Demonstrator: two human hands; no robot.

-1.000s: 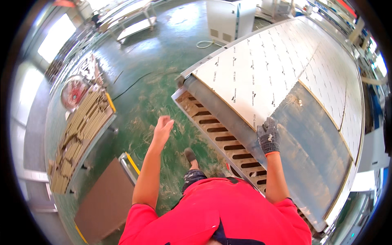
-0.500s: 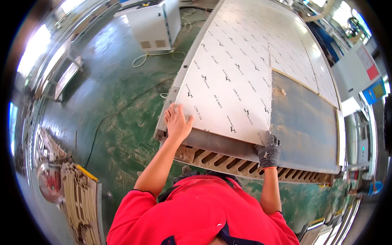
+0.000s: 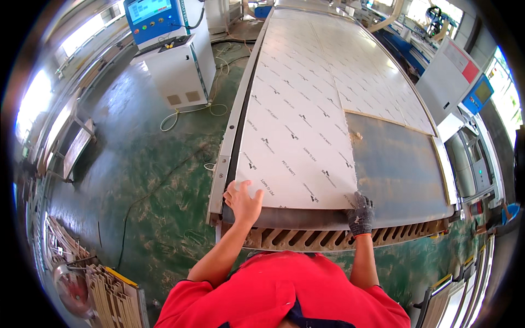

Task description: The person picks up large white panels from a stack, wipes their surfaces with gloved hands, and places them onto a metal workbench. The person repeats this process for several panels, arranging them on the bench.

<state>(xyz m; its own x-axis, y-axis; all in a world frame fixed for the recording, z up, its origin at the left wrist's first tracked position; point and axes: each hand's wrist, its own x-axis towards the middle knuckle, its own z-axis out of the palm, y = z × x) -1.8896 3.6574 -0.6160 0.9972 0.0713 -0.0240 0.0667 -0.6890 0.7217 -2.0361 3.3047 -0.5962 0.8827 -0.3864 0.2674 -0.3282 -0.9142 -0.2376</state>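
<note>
A long white panel (image 3: 298, 142) with a printed film lies on the dark bed (image 3: 402, 169) of a large machine table. My bare left hand (image 3: 244, 203) rests at the panel's near left corner, fingers spread along the left edge and thumb apart on top. At the near right corner, my right hand (image 3: 361, 214) wears a dark grey knitted glove and is closed round the panel's edge; its fingers are partly hidden. A narrow dark strip of bed shows between the panel and the metal side rail (image 3: 220, 175).
More white panels (image 3: 372, 87) lie farther along the bed, bordered by thin strips. A slotted metal edge (image 3: 306, 239) runs along the table's front. Left stands a control cabinet (image 3: 178, 74), with cables on the green floor. Stacked strips (image 3: 112, 295) lie at lower left.
The panel's left edge has come away from the side rail, and a dark gap now shows there. My view has tilted up. Both hands stay at the panel's near corners.
</note>
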